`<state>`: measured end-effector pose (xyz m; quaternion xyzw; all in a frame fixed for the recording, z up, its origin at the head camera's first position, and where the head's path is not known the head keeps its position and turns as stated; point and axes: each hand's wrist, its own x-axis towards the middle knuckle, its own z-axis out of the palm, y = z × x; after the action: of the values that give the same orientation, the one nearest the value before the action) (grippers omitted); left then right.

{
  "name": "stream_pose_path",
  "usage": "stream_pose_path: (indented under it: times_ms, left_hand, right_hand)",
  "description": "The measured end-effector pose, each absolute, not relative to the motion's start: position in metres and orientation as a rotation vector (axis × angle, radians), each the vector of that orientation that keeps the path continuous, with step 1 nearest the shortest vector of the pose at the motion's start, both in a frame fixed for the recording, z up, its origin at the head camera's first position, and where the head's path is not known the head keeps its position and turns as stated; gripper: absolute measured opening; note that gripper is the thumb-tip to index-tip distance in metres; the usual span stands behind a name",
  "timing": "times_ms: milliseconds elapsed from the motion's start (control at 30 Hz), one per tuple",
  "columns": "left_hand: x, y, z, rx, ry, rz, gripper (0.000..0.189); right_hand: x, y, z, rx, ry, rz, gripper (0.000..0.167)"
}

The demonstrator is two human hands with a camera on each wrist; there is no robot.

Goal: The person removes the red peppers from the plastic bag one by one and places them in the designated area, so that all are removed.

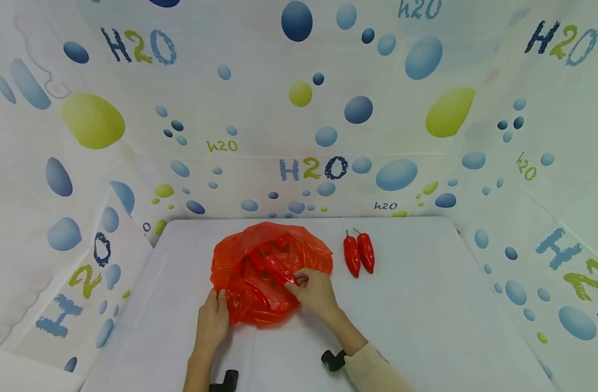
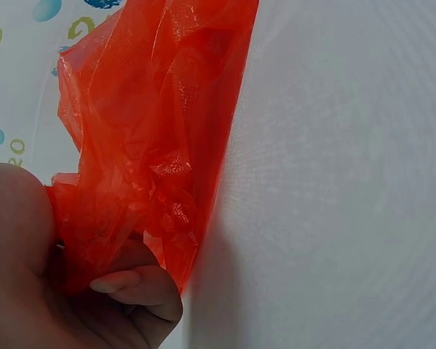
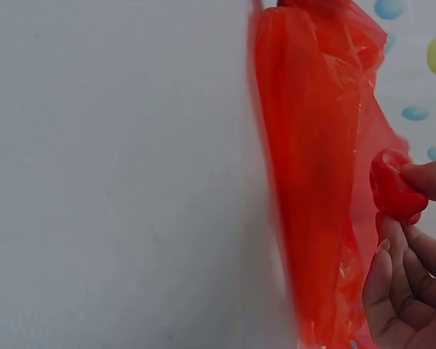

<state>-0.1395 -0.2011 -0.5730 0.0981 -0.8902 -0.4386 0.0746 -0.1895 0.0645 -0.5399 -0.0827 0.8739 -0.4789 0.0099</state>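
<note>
A thin red plastic bag (image 1: 313, 245) lies on the table with its mouth open toward me and several red peppers inside. My left hand (image 1: 212, 321) holds the bag's near left edge; in the left wrist view its fingers curl around the crumpled plastic (image 2: 116, 211). At the right side of the bag's mouth, my right hand (image 1: 318, 294) pinches one end of a red chili pepper (image 1: 278, 270). The right wrist view shows that pepper (image 3: 396, 187) between thumb and fingertips. Its far end lies among the other peppers.
Two red chili peppers (image 1: 351, 256) with dark stems lie side by side on the white table (image 1: 426, 305), right of the bag. Walls with a printed bubble pattern (image 1: 313, 169) enclose the table at the back and sides. A black wrist device (image 1: 333, 360) sits by the right forearm.
</note>
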Motion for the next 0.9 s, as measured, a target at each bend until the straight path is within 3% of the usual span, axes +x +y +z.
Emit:
stream_pose_path:
  times_ms: [900]
  left_hand:
    - [-0.139,-0.199,-0.569,0.304,-2.69,-1.31,0.033]
  right_hand:
    - [-0.199,0.091,-0.537,-0.165,2.787,-1.558,0.027]
